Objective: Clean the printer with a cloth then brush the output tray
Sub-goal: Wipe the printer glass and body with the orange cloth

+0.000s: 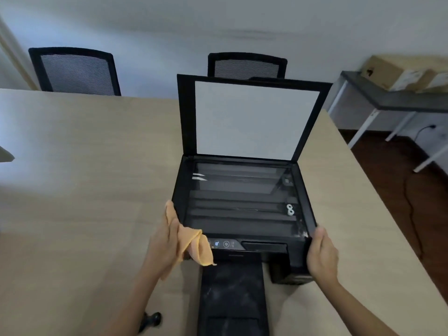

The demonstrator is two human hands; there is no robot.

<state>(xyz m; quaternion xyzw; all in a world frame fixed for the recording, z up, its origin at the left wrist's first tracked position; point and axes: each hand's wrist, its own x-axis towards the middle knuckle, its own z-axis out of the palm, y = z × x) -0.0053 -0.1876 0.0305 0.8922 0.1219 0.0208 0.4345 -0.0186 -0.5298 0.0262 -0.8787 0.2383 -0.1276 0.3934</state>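
Head view: a black printer (242, 214) sits on a beige table (84, 166), scanner lid (252, 120) raised, dusty output tray (232, 294) pulled toward the person. Left hand (164, 248) grips an orange cloth (194, 243) against the front-left corner; right hand (321, 255) curls round the front-right corner, steadying it. Wiping appears under way; next likely comes the glass. A dark object (151, 321), possibly the brush, lies nearby.

Orange cloth (194, 243), black printer (242, 202), beige table (84, 178).
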